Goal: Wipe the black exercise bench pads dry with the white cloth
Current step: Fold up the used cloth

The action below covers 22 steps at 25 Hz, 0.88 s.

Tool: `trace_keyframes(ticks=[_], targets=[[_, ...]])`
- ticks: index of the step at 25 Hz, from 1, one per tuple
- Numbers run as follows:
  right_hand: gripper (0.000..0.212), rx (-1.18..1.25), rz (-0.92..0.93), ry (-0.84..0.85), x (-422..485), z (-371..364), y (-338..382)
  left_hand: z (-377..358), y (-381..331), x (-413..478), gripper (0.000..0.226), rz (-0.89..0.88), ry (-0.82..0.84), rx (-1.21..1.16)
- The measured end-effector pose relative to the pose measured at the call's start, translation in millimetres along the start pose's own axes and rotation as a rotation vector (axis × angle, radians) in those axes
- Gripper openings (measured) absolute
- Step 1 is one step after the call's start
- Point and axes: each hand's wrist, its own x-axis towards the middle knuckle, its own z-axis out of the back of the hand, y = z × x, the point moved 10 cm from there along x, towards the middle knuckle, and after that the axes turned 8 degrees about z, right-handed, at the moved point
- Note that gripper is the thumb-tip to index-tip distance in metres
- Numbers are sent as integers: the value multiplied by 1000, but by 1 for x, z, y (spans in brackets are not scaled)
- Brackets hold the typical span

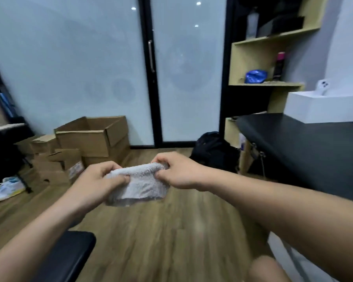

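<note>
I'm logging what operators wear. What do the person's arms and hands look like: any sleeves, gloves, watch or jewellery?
Both arms are bare as far as the frame shows: no sleeve on the left forearm or right forearm. The left hand and right hand are ungloved. No watch or bracelet shows on either wrist, and no ring is visible, though the picture is slightly blurred.

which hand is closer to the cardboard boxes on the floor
Left. The left hand grips the white cloth at its end nearest the cardboard boxes; the right hand grips the other end, farther right of them.
</note>
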Motion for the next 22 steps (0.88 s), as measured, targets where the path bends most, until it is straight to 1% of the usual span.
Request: trace_keyframes(ticks=[2,3,6,8,10,11,13,15,17,18,19,20,21,22], targets=[[20,98,-129,-160,-22,50,-56,-65,-26,31,10,-11,126,-171],[22,109,-184,-243,-36,78,-84,-103,-41,42,11,6,193,-281],[32,-1,-363,-422,-87,165,-158,-214,-85,59,18,80,409,-563],[35,-109,-486,-480,-135,227,-199,-299,-121,59,26,112,566,-652],[37,-226,-631,-450,-181,271,-229,-363,-152,49,33,94,664,-637],[37,-286,-715,-432,-207,291,-243,-395,-167,37,35,75,718,-604],[35,-313,-854,-448,-256,320,-267,-453,-188,12,38,35,811,-541],[33,-328,-982,-438,-302,330,-289,-494,-201,-6,43,-17,817,-457],[33,-367,-1071,-396,-334,325,-306,-516,-209,-16,42,-57,787,-358],[33,-380,-1089,-404,-344,322,-312,-521,-212,-21,40,-67,777,-309],[34,-413,-1096,-407,-350,320,-313,-521,-214,-24,39,-98,745,-211],[37,-507,-1101,-372,-352,320,-311,-516,-218,-26,41,-171,684,-41],[43,-662,-1101,-296,-348,324,-308,-506,-223,-26,48,-274,605,153],[48,-792,-1082,-244,-341,330,-299,-496,-227,-22,55,-361,537,292]])
